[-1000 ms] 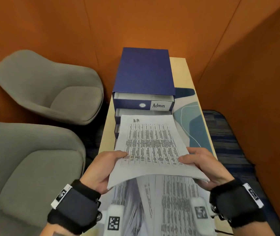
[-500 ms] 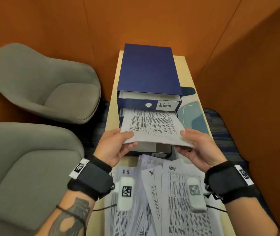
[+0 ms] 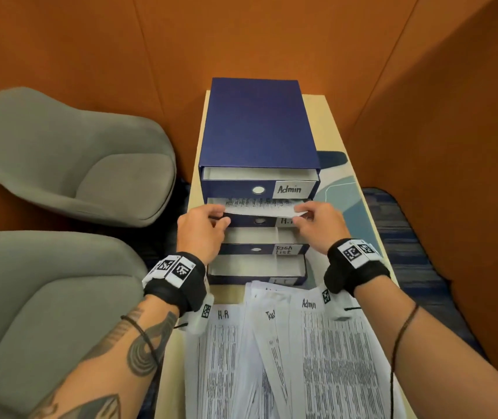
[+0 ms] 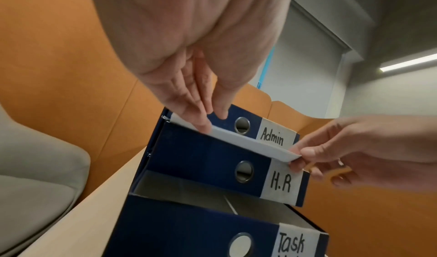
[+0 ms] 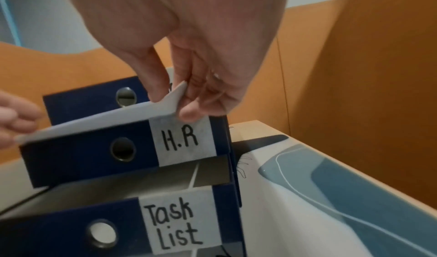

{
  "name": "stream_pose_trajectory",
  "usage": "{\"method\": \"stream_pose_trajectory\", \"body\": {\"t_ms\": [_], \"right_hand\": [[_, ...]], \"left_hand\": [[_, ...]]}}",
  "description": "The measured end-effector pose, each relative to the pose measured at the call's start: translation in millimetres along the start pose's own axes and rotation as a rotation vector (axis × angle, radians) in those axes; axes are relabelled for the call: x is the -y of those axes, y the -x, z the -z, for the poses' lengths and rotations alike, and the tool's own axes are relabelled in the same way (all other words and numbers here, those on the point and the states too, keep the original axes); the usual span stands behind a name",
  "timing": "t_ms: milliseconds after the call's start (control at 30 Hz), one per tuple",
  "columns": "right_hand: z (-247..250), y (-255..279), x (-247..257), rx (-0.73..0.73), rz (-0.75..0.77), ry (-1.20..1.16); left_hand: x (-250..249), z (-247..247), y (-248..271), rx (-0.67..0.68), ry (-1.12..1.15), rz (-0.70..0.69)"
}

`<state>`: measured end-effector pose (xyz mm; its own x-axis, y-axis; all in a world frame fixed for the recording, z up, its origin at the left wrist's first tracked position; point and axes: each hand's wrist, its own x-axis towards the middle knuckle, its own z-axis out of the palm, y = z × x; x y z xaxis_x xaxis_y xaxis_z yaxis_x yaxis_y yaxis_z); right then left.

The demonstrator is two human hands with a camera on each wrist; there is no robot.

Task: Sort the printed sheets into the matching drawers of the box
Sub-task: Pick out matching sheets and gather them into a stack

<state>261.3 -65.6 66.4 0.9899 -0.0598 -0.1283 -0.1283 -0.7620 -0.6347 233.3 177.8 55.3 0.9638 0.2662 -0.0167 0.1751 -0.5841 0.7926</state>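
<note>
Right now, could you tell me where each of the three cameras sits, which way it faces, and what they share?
Head: on the person's head, looking forward and down at the blue drawer box on the table; both forearms, left hand and right hand show.
Left wrist: under the left hand, looking up along the fingers at the H.R drawer.
Right wrist: under the right hand, facing the H.R drawer and Task List drawer.
Shared: all show the printed sheet pinched by both hands over the H.R drawer.
</note>
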Motion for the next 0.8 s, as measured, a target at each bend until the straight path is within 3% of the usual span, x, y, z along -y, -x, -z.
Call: {"method": "stream_pose_trajectory", "body": {"t_ms": [167,367,467,567,733,800], "right_hand": [[-14.9,-19.9,3.2,-0.012,0.080,0.216],[-19.6,-22.2,10.1,0.013,0.089,0.567],[-19.4,-18.5,12.1,0.130,0.029,0.743],[-16.3,-15.0,11.9,0.224,-0.020,0.766],[4.0,33.7,-7.3,-0.204,0.097,0.386],[8.1,70.0,-47.0,-0.250,0.023,0.258]], "left_hand": [[7.3,-11.5,8.5,0.023,-0.045,-0.082],[22.2,-33.4,48.7,0.131,-0.051,-0.030],[36.1,-47.8,71.9,0.217,-0.089,0.016],[50.3,-58.9,93.3,0.309,-0.123,0.045],[56.0,-71.7,134.8,0.383,-0.195,0.105],[49.6,-81.4,153.5,0.342,-0.229,0.079]]}}
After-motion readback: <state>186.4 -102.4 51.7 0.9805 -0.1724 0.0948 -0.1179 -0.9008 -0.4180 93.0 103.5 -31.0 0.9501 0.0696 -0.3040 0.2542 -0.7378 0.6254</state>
